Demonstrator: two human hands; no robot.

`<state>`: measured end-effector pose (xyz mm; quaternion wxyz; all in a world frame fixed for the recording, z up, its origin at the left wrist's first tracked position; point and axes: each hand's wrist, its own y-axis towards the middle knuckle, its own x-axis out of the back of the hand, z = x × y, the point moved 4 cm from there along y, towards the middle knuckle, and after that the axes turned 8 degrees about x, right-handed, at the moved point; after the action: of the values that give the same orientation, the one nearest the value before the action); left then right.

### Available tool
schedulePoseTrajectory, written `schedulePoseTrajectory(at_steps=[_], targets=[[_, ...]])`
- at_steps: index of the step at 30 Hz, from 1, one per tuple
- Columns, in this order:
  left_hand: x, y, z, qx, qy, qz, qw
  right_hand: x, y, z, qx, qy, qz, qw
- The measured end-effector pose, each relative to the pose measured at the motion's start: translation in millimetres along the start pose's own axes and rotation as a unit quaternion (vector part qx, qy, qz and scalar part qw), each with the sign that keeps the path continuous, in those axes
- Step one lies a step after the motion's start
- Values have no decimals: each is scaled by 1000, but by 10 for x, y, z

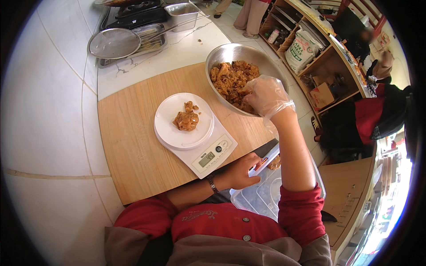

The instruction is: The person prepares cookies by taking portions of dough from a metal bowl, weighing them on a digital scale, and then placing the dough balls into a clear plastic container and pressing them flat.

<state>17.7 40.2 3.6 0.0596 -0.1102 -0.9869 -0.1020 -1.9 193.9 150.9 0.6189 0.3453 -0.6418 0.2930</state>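
My right hand [266, 95], in a clear plastic glove, reaches into a steel bowl [217, 55]. Its curled fingertips grip some of the chunky brown marinated mixture [234, 80] there. Down by the table's front edge, my left hand [243, 170] clasps the rim of a clear plastic container [255, 195] at my lap. A brown lump [274, 163] shows inside that container, partly behind my right forearm. Left of the bowl stands a white digital kitchen scale [217, 155] with its display lit. On its round plate lies a brown portion [185, 120] with small bits beside it.
The wooden board [128, 146] lies under the scale and bowl. Behind it, a mesh strainer [114, 43] rests over a metal tray [153, 37], near a steel pan [182, 17]. A tiled wall [49, 106] bounds the left. Shelves [326, 84] and other people stand right.
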Motion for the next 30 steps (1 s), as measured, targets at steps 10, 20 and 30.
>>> schedulePoseTrajectory(at_steps=[10,20,30], targets=[[4,1,8,3,-16,-2,1000,152,-69,-72,33,-6,108,994],[-82,-71,208,82,30,47,995,512,-212,940,208,294,-248,899],[-139,-31,199,-39,-27,4,999,-95,-146,1307,259,195,-87,942]])
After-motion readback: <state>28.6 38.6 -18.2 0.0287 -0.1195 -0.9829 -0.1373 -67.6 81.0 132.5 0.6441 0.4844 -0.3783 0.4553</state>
